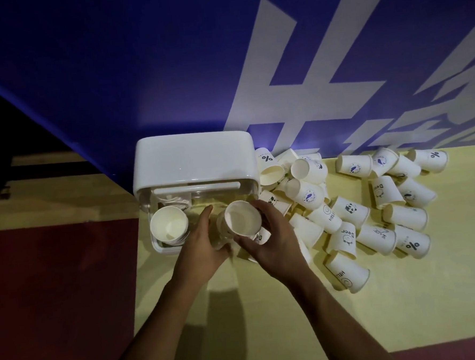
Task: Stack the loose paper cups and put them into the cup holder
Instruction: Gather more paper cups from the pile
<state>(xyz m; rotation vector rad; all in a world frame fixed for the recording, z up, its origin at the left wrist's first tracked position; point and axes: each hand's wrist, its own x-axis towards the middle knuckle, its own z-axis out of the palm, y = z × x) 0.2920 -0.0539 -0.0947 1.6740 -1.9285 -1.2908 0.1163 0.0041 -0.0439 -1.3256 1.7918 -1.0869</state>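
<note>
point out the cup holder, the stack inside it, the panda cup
cup holder [193,160]: head view, white top
stack [169,221]: head view, inside its top cup
panda cup [350,208]: head view, printed side wall

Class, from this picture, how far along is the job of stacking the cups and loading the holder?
Done: a first stack sits at the left of the cup holder. In hand: the left hand and right hand grip a second stack beside it. Left: many loose cups lie on the table.

A pale yellow table [267,317] carries a white cup holder [193,160] at its far left edge. Loose paper cups [350,208] lie tumbled on their sides just right of it, spreading rightward.
</note>
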